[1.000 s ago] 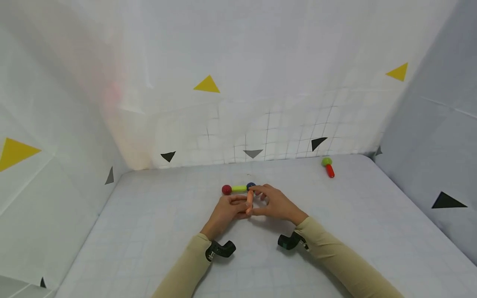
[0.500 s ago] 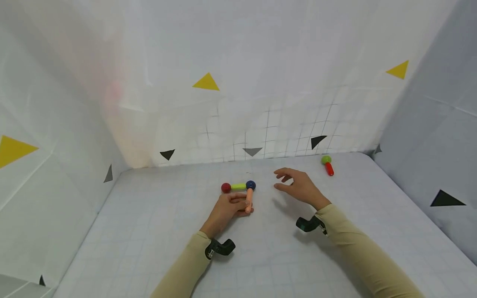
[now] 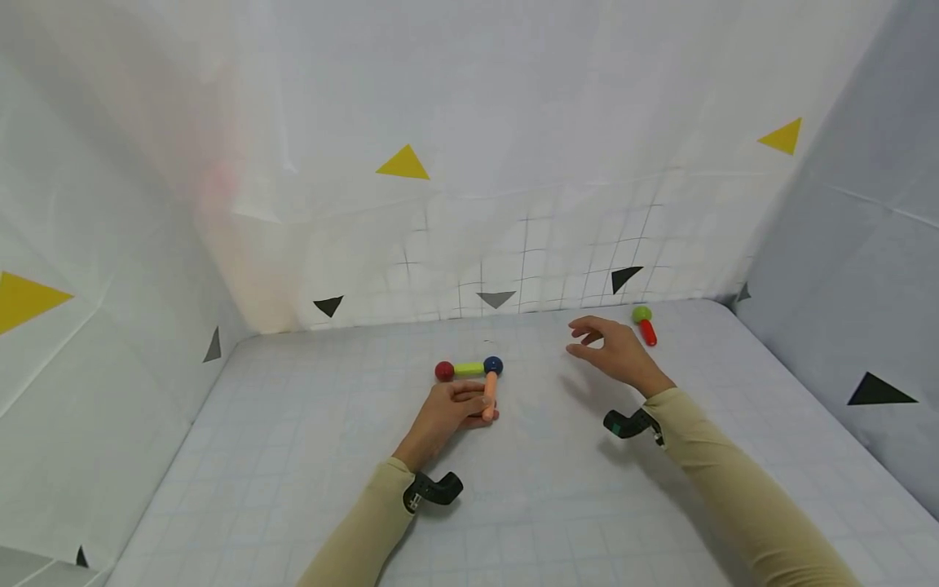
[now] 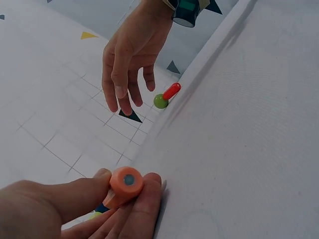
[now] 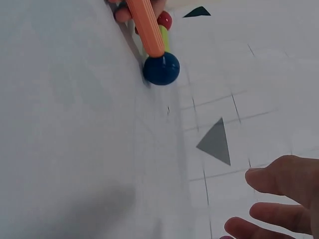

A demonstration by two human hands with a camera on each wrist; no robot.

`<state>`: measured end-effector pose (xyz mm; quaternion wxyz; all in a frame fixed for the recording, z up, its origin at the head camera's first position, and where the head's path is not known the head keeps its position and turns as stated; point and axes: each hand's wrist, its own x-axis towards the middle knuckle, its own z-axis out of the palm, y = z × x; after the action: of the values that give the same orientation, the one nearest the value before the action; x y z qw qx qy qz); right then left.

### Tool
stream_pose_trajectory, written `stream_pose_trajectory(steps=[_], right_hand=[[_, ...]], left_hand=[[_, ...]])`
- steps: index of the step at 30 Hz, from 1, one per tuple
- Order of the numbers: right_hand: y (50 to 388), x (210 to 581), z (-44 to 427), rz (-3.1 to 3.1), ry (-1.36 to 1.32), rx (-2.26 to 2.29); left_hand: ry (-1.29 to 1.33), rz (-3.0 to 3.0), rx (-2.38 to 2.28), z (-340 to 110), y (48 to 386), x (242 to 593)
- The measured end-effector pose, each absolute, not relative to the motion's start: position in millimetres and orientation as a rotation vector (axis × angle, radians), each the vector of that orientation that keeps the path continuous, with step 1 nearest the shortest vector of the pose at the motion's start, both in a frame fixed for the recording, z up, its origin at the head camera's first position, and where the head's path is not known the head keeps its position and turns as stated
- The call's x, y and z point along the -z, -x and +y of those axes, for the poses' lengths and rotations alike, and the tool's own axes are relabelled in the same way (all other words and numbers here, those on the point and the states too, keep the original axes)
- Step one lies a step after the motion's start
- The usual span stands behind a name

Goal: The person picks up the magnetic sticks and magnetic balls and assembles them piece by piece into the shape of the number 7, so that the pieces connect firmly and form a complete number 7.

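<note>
My left hand [image 3: 446, 412] pinches an orange magnetic rod [image 3: 490, 396] between thumb and fingers, low over the white table. The rod's far end meets a dark blue ball [image 5: 162, 68]; its near end shows a grey disc in the left wrist view. From the blue ball a yellow-green rod [image 3: 469, 369] runs left to a dark red ball [image 3: 444, 371]. Farther right, my right hand [image 3: 614, 350] is raised above the table, holding nothing, fingers relaxed and apart. Beyond it lies a green ball [image 3: 641, 315] joined to a red rod [image 4: 172, 91].
The white tabletop [image 3: 367, 522] ends at a white back wall [image 3: 469, 228] with grid lines and triangle markers. A grey side panel [image 3: 844, 326] stands at the right and a pale one [image 3: 110, 367] at the left. Each wrist carries a dark camera mount [image 3: 433, 491].
My right hand has let go of the orange rod and moved right and away, toward the green ball and red rod. My left hand stays in place, still pinching the orange rod.
</note>
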<state>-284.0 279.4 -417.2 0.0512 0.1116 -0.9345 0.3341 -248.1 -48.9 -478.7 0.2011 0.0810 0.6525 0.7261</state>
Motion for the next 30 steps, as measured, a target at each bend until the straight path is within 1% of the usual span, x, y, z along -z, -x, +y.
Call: stream_pose_trajectory(steps=[8,17,30], right_hand=[[292,412,298,-2.842,-0.328,-1.014],[302,405,322,-2.847,-0.306,-0.905],[315,404,354,-2.863,-0.158,-0.906]], left_hand=[[-0.228,1.823,-2.043,-48,246,476],[-0.227,1.813,-2.048,-47,245,476],[-0.235,1.815,-2.053,-44,247,476]])
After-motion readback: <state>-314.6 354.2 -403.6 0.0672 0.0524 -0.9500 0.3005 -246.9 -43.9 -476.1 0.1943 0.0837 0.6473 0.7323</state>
